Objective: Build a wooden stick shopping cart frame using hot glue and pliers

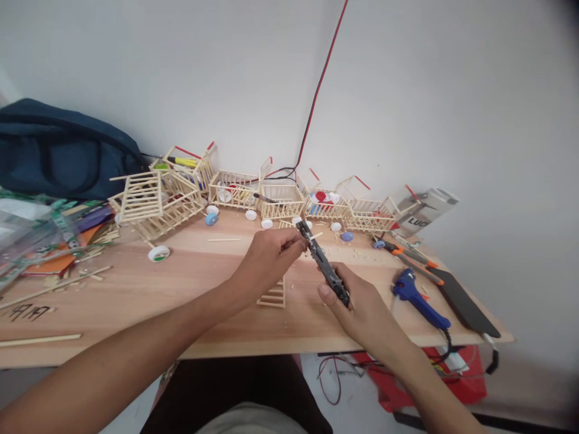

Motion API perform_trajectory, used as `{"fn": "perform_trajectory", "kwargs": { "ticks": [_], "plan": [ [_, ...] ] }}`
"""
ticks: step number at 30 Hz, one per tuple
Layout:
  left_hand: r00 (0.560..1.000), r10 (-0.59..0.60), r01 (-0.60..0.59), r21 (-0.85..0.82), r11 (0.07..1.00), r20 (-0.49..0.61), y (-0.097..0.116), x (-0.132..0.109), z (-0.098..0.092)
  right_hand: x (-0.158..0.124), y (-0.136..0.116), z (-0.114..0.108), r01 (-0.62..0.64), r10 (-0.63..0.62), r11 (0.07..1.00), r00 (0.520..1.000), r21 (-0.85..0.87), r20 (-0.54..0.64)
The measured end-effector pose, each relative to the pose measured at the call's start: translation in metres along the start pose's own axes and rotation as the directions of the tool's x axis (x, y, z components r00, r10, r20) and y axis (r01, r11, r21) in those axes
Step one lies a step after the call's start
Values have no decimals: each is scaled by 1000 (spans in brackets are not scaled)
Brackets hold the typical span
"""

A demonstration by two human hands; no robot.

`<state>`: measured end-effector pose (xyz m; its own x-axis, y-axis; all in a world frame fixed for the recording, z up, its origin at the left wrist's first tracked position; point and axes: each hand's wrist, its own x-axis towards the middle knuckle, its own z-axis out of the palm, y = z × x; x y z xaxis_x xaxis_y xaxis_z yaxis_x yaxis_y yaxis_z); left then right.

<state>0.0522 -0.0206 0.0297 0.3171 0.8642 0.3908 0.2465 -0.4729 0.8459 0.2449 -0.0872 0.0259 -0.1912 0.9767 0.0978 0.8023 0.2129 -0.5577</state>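
Pinching a thin pale wooden stick (316, 235) between thumb and fingertips, your left hand (266, 259) holds its end at the head of a pair of dark metal cutting pliers (323, 262). Your right hand (362, 307) is closed around the pliers' handles, and the tool slants up and away toward the left hand. The grip looks meant to steady the stick while the tool bites. Whether the jaws are closed on the stick is too small to tell. Both hands hover just above a light wooden tabletop (136, 289).

Directly below the left hand lies one small ladder-shaped panel of glued sticks (274, 295), flat and close by, probably so the stick can be matched to it. To the right of your right hand lie one blue hot-glue gun (418, 298), orange-handled tools (414, 258) and one flat black strip (465, 307), all within easy reach.

Along the white wall stands a row of small cart-shaped stick frames (280, 200). Six can be counted, though the two at the left overlap and one is tipped over. Loose round plastic bottle caps (159, 253), white and blue, sit in front of the row, at least eight of them. One red wire (316, 96) runs up the wall. One dark blue fabric bag (63, 150) rests at the far left, with a heap of spare sticks and coloured sheets (58, 259) below it.
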Motion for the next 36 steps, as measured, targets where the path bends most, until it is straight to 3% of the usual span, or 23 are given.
{"fn": "perform_trajectory", "kwargs": {
  "ticks": [22,30,36],
  "plan": [
    [989,-126,123,54,991,71,-2,1,-3,-3,4,5,6,-8,999,999,-32,-38],
    [989,-48,39,63,997,143,-2,-2,-4,-7,7,5,-3,1,999,999,-41,-48],
    [989,-54,41,91,995,140,-2,-5,-3,-9,12,7,-26,23,997,999,-66,-48]
  ]
}}
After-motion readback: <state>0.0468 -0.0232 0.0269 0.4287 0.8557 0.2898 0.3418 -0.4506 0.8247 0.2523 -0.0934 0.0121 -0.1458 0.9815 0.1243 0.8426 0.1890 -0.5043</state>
